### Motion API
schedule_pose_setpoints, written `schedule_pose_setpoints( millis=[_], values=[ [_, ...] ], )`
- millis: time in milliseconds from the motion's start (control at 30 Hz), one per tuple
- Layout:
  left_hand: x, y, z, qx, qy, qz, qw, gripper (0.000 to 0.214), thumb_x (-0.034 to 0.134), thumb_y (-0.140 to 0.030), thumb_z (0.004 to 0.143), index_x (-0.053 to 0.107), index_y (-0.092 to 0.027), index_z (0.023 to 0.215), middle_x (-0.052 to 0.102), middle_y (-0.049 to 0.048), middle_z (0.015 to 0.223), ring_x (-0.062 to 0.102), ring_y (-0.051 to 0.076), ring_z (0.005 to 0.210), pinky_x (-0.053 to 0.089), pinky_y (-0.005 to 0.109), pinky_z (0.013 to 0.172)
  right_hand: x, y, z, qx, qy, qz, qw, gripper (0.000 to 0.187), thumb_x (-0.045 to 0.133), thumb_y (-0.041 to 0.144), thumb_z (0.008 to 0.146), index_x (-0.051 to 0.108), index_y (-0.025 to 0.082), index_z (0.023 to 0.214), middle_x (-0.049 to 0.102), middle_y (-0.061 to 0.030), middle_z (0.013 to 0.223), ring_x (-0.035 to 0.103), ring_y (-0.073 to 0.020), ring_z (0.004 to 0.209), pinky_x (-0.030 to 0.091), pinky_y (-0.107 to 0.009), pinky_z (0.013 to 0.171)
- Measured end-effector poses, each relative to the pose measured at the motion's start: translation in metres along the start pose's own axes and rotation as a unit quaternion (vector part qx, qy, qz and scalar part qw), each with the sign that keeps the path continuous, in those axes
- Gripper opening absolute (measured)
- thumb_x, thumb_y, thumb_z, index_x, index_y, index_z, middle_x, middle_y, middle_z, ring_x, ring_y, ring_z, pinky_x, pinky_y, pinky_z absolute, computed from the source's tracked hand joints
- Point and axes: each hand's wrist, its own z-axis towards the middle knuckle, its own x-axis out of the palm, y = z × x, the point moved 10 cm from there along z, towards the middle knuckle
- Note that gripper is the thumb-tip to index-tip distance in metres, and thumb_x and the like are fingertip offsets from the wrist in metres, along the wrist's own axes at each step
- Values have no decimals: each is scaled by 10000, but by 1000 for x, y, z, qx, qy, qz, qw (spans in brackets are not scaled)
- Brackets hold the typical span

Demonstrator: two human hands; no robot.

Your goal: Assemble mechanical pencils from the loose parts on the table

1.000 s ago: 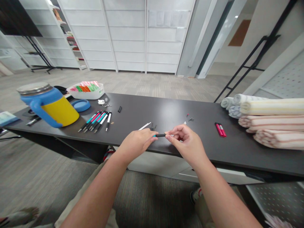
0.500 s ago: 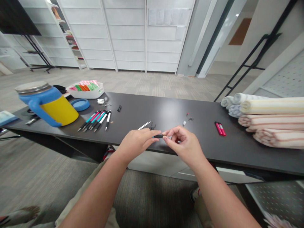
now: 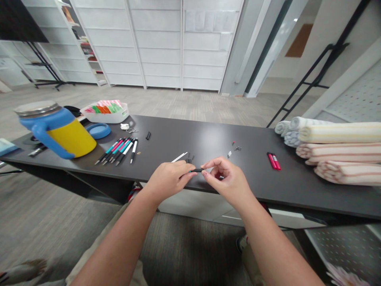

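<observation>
While your hands meet over the near edge of the dark table (image 3: 184,137), your left hand (image 3: 169,178) pinches one end of the black pen piece (image 3: 197,170). Your right hand (image 3: 228,180) grips the other end between thumb and fingertips. The piece lies roughly level between them, just above the tabletop. Just beyond your left hand lie two thin white refills (image 3: 179,157), and small loose parts (image 3: 233,150) sit a little beyond your right hand. Farther left you have a row of pens (image 3: 119,147) and a yellow-and-blue jug (image 3: 59,131). To the right lie two red pens (image 3: 274,161) and stacked rolled towels (image 3: 339,153).
</observation>
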Motion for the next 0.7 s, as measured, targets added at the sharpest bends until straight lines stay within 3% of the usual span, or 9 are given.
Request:
schedule_pose_setpoints(
  millis=[67, 200, 400, 700],
  values=[
    [-1, 0, 0, 1, -4, -4, 1000, 250, 520, -384, 1082, 707, -231, 1147, 753, 37, 954, 721, 193, 890, 486, 283, 755, 0, 0, 1, 0, 10, 11, 1000, 226, 753, 365, 894, 684, 226, 1058, 647, 31, 658, 553, -135, 564, 441, -273, 560],
    [0, 0, 1, 0, 1, -13, 1000, 245, 537, -389, 1078, 713, -233, 1146, 768, 31, 979, 731, 194, 911, 493, 282, 769, 0, -1, 2, 2, 15, 53, 998, 210, 780, 342, 871, 669, 217, 999, 736, -18, 805, 641, -143, 644, 516, -277, 623],
    [2, 8, 2, -39, -1, -27, 999, 320, 626, -413, 1036, 661, -241, 1303, 776, 26, 1231, 757, 188, 924, 530, 289, 841, 4, -7, 2, 8, 24, 65, 998, 208, 804, 345, 860, 687, 207, 962, 775, -55, 895, 724, -169, 745, 592, -297, 724],
    [5, 7, 2, -33, 18, -20, 999, 279, 578, -417, 1060, 649, -257, 1277, 773, 12, 1225, 752, 203, 1046, 527, 286, 864, 4, -6, 1, 4, 24, 39, 999, 186, 794, 346, 854, 695, 210, 933, 796, -65, 927, 753, -180, 756, 622, -304, 734]
  ],
)
